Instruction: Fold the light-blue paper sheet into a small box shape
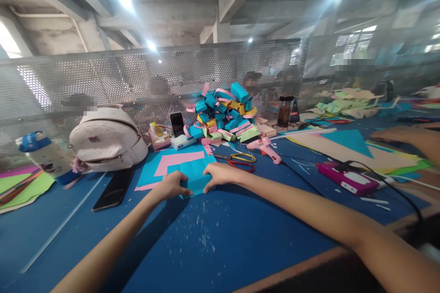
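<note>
A small piece of blue paper [195,184] with faint creases is held between my two hands, just above the blue tabletop. My left hand [172,185] pinches its left side between thumb and fingers. On the opposite side my right hand [222,175] grips the paper the same way. Beyond them lie flat blue sheets [146,169] and a pink paper piece [178,161]. Scissors [245,158] with yellow and red handles rest close past my right hand, and a pink glue gun [267,149] lies further right.
Behind the sheets rises a heap of folded paper pieces [225,114]. A phone [115,188], white backpack [108,139] and bottle [46,155] are at left. Rightward are a magenta device [347,178], cables, paper sheets [343,146] and another person's hand [395,134].
</note>
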`<state>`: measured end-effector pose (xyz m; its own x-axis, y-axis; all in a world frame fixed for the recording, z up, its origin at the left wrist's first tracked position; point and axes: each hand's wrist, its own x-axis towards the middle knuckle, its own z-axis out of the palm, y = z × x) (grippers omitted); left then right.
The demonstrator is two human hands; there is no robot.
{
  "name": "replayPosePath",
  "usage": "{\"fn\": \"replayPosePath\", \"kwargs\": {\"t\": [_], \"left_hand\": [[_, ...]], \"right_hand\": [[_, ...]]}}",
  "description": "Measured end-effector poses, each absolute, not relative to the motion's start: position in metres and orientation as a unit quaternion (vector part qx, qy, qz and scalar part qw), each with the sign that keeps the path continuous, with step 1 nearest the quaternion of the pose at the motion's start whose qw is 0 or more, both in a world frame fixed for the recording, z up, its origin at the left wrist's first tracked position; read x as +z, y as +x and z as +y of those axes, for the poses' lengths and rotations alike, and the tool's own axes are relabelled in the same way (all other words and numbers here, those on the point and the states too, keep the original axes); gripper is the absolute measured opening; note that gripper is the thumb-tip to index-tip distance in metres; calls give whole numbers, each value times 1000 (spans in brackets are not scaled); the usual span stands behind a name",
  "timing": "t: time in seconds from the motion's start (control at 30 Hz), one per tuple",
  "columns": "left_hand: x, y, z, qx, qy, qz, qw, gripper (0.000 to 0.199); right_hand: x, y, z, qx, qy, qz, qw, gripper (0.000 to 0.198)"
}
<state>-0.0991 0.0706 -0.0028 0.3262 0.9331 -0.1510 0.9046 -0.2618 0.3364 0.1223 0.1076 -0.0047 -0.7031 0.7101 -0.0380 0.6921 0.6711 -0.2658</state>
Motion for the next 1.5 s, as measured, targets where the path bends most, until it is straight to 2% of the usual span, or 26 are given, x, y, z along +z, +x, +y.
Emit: {"fn": "replayPosePath", "kwargs": {"t": [0.1,0.37,0.53,0.73,0.87,0.97,1.07,1.17,1.33,1.5], "left_hand": [[-2,-98,74,-2,789,587,184,32],[6,-93,90,-74,797,559,217,32],[10,-89,94,-101,800,552,215,33],[13,-96,91,-121,811,535,202,30],[14,-100,92,-108,824,522,194,28],[13,-102,90,-72,828,527,180,35],[8,-110,80,-17,827,540,154,39],[6,-120,64,20,831,541,129,41],[19,-120,44,16,872,475,120,36],[24,-107,48,-16,929,363,76,35]], "right_hand": [[-7,124,114,152,-383,-911,32,64],[-2,102,125,188,-325,-927,2,43],[-1,83,128,206,-296,-933,-14,45],[-4,109,131,190,-303,-934,4,50],[-5,127,132,171,-313,-934,23,56],[-4,130,131,170,-308,-936,28,54],[3,134,126,177,-287,-941,35,45],[11,144,120,193,-251,-947,50,26],[19,156,109,172,-181,-966,62,10],[21,156,100,85,-105,-990,43,10]]}}
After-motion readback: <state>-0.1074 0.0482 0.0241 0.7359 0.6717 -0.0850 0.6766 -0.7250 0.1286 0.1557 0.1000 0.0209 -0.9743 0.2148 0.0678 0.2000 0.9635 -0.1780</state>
